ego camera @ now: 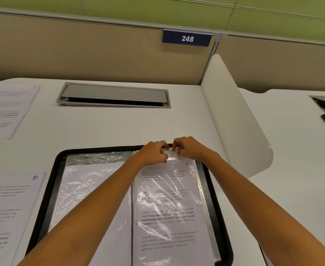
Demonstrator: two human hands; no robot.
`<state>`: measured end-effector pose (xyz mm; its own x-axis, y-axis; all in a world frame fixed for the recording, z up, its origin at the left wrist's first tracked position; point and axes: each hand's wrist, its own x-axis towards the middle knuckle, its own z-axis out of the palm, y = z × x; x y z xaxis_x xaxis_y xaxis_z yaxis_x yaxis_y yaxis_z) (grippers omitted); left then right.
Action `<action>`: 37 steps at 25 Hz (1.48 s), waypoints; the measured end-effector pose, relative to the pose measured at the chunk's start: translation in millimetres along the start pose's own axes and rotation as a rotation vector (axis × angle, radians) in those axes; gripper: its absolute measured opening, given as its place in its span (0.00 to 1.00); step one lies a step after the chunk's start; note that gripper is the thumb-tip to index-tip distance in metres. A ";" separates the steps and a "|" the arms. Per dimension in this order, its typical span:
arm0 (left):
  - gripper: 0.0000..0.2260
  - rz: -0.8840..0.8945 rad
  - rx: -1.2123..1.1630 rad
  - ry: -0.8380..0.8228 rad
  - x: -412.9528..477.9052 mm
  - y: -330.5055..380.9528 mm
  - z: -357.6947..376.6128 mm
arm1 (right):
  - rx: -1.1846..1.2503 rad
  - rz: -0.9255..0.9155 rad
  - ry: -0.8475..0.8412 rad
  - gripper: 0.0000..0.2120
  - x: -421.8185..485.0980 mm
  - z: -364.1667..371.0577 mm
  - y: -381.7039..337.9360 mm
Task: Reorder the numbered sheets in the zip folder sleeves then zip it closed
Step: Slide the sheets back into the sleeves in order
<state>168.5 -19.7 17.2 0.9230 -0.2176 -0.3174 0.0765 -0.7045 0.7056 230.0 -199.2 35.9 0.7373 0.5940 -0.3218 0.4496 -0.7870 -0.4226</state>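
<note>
Bottom of frame: both forearms reach up over the open zip folder [100,149], which lies flat on the white counter [119,127], lower centre. Its black zip rim is fully unzipped.

The left sleeve [92,181] holds a sheet with its blank side up, no number readable. The right sleeve [169,198] holds sheet 3 [167,217], text up, with the number at its upper right corner.

Sheet 10 [10,208] lies loose on the counter just left of the folder, lower left of frame.

At the top edge of the right sleeve, the left hand [154,152] and right hand [186,148] sit close together. The left fingers [162,156] and right fingers [176,148] are curled and pinch the crinkled plastic at the sleeve mouth. Whether they also catch the paper edge can't be told.

The step is probably working the sleeve mouth, either to seat sheet 3 or to pull it out; which one is unclear. To do it well:
- Separate the two plastic layers and keep the mouth wide.
- Slide the paper straight along the sleeve so the corners don't snag.
- Keep the thin film from tearing or bunching.

Much is likely left to do: loose sheets remain out and the zip is open.

Further up, another printed sheet [4,110] lies at upper left and a grey cable hatch [113,95] is set in the counter. A white curved divider [234,121] stands at right. A plate reading 248 [187,38] hangs on the beige partition.
</note>
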 end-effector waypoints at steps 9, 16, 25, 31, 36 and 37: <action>0.07 -0.006 -0.168 0.080 2.1 11.7 5.3 | 0.299 0.159 0.339 0.12 -22.7 2.1 24.3; 0.04 0.021 -0.299 0.108 7.0 37.0 0.1 | 0.753 0.470 0.145 0.15 -63.9 10.8 26.1; 0.05 0.047 -0.209 0.334 -6.1 29.7 -23.1 | 0.703 0.377 -0.037 0.06 -79.4 -5.4 -18.9; 0.10 0.033 -0.265 0.505 -37.4 14.8 -58.3 | 0.667 0.295 -0.101 0.09 -76.9 -23.4 -86.9; 0.18 -0.143 -0.336 0.522 -73.3 -34.7 -93.7 | 0.677 0.250 -0.096 0.09 -49.8 -6.3 -171.1; 0.20 -0.203 -0.369 0.500 -81.6 -42.1 -101.5 | 0.675 0.250 -0.089 0.09 -43.1 -0.4 -188.1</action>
<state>128.3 96.3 77.7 0.9337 0.2990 -0.1970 0.3102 -0.4010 0.8619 113.9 -76.9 129.5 0.7204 0.4435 -0.5332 -0.1578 -0.6439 -0.7487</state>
